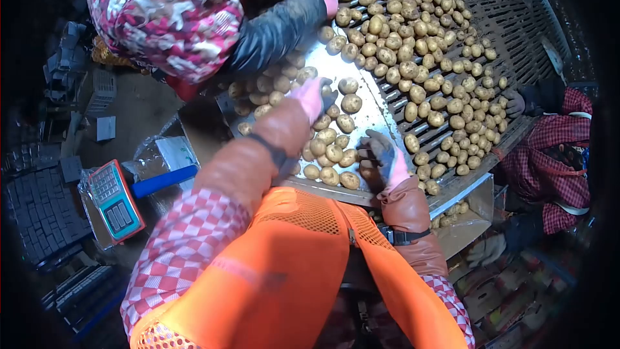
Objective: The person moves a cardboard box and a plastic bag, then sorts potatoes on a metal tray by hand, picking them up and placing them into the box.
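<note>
My left hand (314, 98), in a pink glove with grey fingers, reaches over potatoes (327, 137) on a shiny metal tray (365, 94). It is smeared by motion, so whether it grips a potato cannot be made out. My right hand (387, 158), in a pink and dark-grey glove, is low over the tray's right side, fingers apart and pointing left. No potato shows in it; the underside of the fingers is in shadow. Two loose potatoes (350, 103) lie just right of my left hand.
A slatted grating (504, 22) heaped with potatoes (413, 39) borders the tray. A co-worker in a camouflage hood (168, 16) reaches in at upper left; another in a checked sleeve (549, 161) stands right. A scale (116, 200) and cardboard box (478, 207) stand nearby.
</note>
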A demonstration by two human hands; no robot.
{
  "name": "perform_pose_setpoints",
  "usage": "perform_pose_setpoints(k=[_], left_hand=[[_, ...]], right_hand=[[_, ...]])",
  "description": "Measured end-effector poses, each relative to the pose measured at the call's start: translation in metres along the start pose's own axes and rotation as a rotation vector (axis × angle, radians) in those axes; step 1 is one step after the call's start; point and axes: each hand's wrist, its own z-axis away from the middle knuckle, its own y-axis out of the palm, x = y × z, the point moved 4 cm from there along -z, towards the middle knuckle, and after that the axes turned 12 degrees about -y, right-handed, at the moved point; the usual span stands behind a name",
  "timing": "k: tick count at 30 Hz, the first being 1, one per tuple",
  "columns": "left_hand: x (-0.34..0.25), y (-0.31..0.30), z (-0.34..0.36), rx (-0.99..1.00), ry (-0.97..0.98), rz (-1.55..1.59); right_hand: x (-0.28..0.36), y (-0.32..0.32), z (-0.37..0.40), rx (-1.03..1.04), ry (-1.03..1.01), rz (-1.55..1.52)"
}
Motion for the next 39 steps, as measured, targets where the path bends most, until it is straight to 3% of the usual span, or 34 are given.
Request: perform_pose_setpoints(k=[1,3,5,6,8,9,10,11,12,13,14,15,16,17,18,19,21,24,25,26,27,28,29,30,31,32,33,34,35,36,37,38,39], left_hand=[[0.005,0.002,0.016,-0.009,-0.031,0.251],[0.007,0.035,0.050,0.086,0.121,0.370],[-0.018,0.008,0.067,0.054,0.200,0.225],[-0.029,-0.008,0.077,0.020,0.279,0.084],[0.003,-0.041,0.031,-0.364,0.349,0.028],[-0.003,-0.071,0.022,-0.415,0.262,-0.244],[0.008,-0.090,0.021,-0.600,0.225,-0.119],[0.037,-0.096,0.001,-0.755,0.191,-0.369],[0.058,-0.104,-0.025,-0.810,0.063,-0.588],[0.061,-0.097,-0.023,-0.800,0.059,-0.586],[0.063,-0.088,-0.023,-0.699,0.024,-0.510],[0.062,-0.079,-0.024,-0.604,-0.007,-0.432],[0.057,-0.068,-0.023,-0.508,-0.037,-0.354],[0.053,-0.056,-0.020,-0.411,-0.066,-0.278],[0.033,-0.049,0.010,-0.408,-0.029,-0.448],[0.038,-0.038,0.027,-0.313,0.078,-0.448],[0.054,-0.036,0.056,-0.245,0.219,-0.404],[0.081,-0.056,0.083,-0.263,0.218,-0.528],[0.095,-0.058,0.087,-0.416,0.169,-0.481],[0.106,-0.061,0.093,-0.567,0.118,-0.433],[0.109,-0.058,0.098,-0.571,0.105,-0.434],[0.107,-0.046,0.098,-0.389,0.131,-0.356],[0.103,-0.031,0.101,-0.206,0.155,-0.272],[0.078,-0.019,0.117,-0.158,0.398,-0.305],[0.056,-0.012,0.134,-0.112,0.642,-0.337],[0.059,0.001,0.140,-0.216,0.827,-0.563],[0.070,-0.001,0.138,-0.226,0.816,-0.558],[0.085,-0.013,0.132,-0.224,0.743,-0.462],[0.097,-0.024,0.128,-0.222,0.675,-0.369],[0.094,-0.042,0.139,-0.180,0.498,-0.275],[0.102,-0.047,0.143,-0.187,0.491,-0.273],[0.115,-0.053,0.140,-0.182,0.322,-0.253],[0.126,-0.057,0.136,-0.172,0.157,-0.231]], right_hand=[[0.010,0.006,0.002,0.006,-0.033,-0.029],[0.028,0.038,0.011,-0.052,-0.025,-0.362],[0.046,0.055,-0.009,0.647,-0.683,0.176],[0.012,0.043,-0.007,0.157,0.012,-0.274],[-0.001,0.018,0.004,0.111,0.005,-0.192],[-0.001,0.000,0.006,0.067,-0.004,-0.110],[0.014,-0.016,0.013,0.073,0.007,-0.011],[0.006,-0.053,0.024,0.013,-0.211,0.291],[0.021,-0.054,0.046,-0.378,-0.046,-0.104],[0.048,-0.056,0.075,-0.573,-0.042,-0.048],[0.035,-0.105,0.091,-0.629,-0.063,0.021],[0.055,-0.093,0.115,-0.889,-0.163,-0.057],[0.057,-0.123,0.136,-0.908,-0.121,-0.007],[0.035,-0.180,0.153,-0.927,-0.241,0.166],[0.018,-0.222,0.178,-0.958,-0.205,0.009],[0.015,-0.242,0.188,-1.178,-0.326,-0.060],[-0.029,-0.331,0.221,-1.241,-0.169,0.446],[-0.053,-0.359,0.232,-1.292,-0.280,0.281],[-0.056,-0.364,0.224,-1.277,-0.280,0.285],[-0.048,-0.351,0.207,-1.167,-0.438,0.154],[-0.035,-0.319,0.186,-1.050,-0.588,0.020],[0.006,-0.224,0.158,-1.169,-0.552,0.424],[0.047,-0.149,0.135,-1.151,-0.238,0.048],[0.025,-0.161,0.106,-0.794,-0.419,0.003],[0.026,-0.141,0.083,-0.733,-0.244,0.143],[0.017,-0.128,0.051,-0.582,-0.219,0.007],[0.031,-0.089,0.043,-0.364,-0.160,0.125],[0.035,-0.060,0.033,-0.333,-0.018,0.221],[0.047,-0.036,0.032,0.000,-0.117,0.754],[0.055,-0.018,0.033,0.048,0.027,0.833],[0.059,-0.006,0.031,0.096,0.170,0.908],[0.053,-0.006,0.027,0.099,0.163,0.909],[0.039,-0.010,0.020,0.117,0.093,1.099]])
